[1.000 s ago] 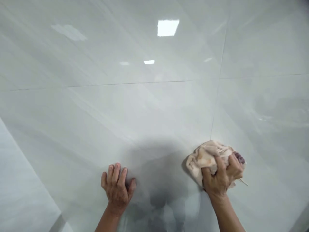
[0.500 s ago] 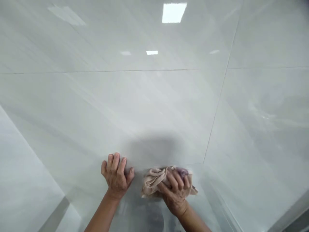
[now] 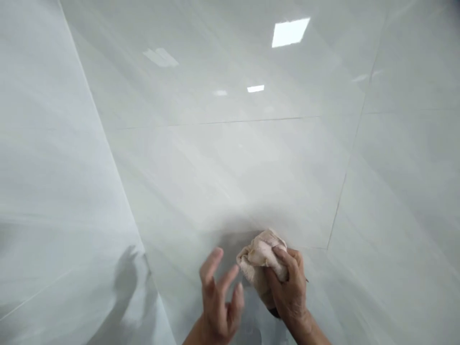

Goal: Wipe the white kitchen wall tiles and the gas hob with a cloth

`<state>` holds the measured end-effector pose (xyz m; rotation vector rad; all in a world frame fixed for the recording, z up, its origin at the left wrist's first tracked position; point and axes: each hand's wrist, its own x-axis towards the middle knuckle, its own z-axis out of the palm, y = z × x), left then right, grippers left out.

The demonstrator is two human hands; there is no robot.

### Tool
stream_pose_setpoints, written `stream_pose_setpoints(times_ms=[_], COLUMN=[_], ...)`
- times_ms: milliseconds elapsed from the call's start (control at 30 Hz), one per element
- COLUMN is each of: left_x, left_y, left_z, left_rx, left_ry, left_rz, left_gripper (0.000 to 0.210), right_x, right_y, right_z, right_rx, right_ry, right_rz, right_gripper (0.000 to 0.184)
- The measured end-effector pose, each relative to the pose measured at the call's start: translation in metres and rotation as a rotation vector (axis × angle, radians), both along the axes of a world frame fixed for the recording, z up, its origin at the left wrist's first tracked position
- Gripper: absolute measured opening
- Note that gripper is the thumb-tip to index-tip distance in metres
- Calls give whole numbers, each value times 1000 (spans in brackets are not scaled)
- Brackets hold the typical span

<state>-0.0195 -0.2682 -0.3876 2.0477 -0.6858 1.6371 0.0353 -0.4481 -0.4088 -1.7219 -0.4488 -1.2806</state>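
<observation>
Right hand (image 3: pixel 293 287): clamped on a bunched, pale cloth (image 3: pixel 260 254), with thumb and fingers pressing a fold between them. Left hand (image 3: pixel 221 302): holds nothing; fingers spread and raised, slightly blurred. The hands are apart, with the cloth between them. The cloth projects forward and leftward from the right hand's grip, its left edge just beside the left hand's fingertips. Whether those fingertips touch it cannot be determined, nor whether its underside meets the surface below.

Status, as judged: work with the cloth is under way and not concluded, since the cloth remains gripped and has not been set down. The portion completed and the portion left cannot be established; no visible boundary divides the tiled surface (image 3: pixel 244 172) ahead of the hands.

Farther ahead of both hands, a joint line (image 3: pixel 251 121) crosses this surface, and bright light reflections (image 3: pixel 290 32) lie beyond it. A second joint (image 3: pixel 345 182) runs to the right of the right hand. Left of the left hand stands an adjoining pale panel (image 3: pixel 53 167) bearing a shadow (image 3: pixel 124 282).
</observation>
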Motion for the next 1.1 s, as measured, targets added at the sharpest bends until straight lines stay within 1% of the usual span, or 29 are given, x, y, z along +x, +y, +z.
stream_pose_setpoints(times_ms=[67,100,167,233,367,433,533,567,600,667,700,733,767,833,900,933,1000,1033,1100], left_x=[-9,-10,-6,1,16,23,32,35,38,45,48,52,55,58,60,61,63,65,71], left_y=[-17,-25,-38,-46,-51,-52,-55,-57,-60,-68,-73,-78,-83,-93,-101,-104,-108,-108,-103], left_z=[-5,-8,-13,-15,-16,-15,-11,-9,-8,-5,-4,-3,-2,0,2,3,6,7,10], left_rx=[105,154,216,240,263,259,280,285,278,214,160,106,60,-7,-38,-38,-31,-22,7], left_ry=[-17,-9,25,48,37,55,98,125,146,140,112,78,48,41,49,47,26,9,-49], left_rz=[-74,-89,-66,-15,46,70,95,112,135,193,214,219,210,181,155,144,141,149,180], left_gripper=[52,55,63,68,71,72,83,80,72,52,46,45,46,52,53,51,47,43,38], right_x=[-1,-2,-2,-1,6,9,10,9,7,3,0,-2,-4,-5,-3,-1,8,15,30], right_y=[5,8,12,12,4,-4,-19,-26,-34,-49,-57,-64,-70,-77,-80,-81,-82,-84,-91], right_z=[15,23,34,38,34,31,28,27,26,26,26,27,29,36,44,48,53,53,48], right_rx=[63,69,44,17,-20,-45,-51,-44,-33,-17,-21,-41,-75,-112,-64,-30,3,-12,-97], right_ry=[17,31,54,58,124,149,188,224,264,321,308,256,174,-27,-196,-254,-340,-371,-387], right_rz=[23,42,90,147,286,370,490,522,553,590,577,528,442,191,-53,-148,-289,-341,-419], right_gripper=[29,30,35,38,46,45,42,43,46,51,52,49,44,31,25,25,30,33,38])
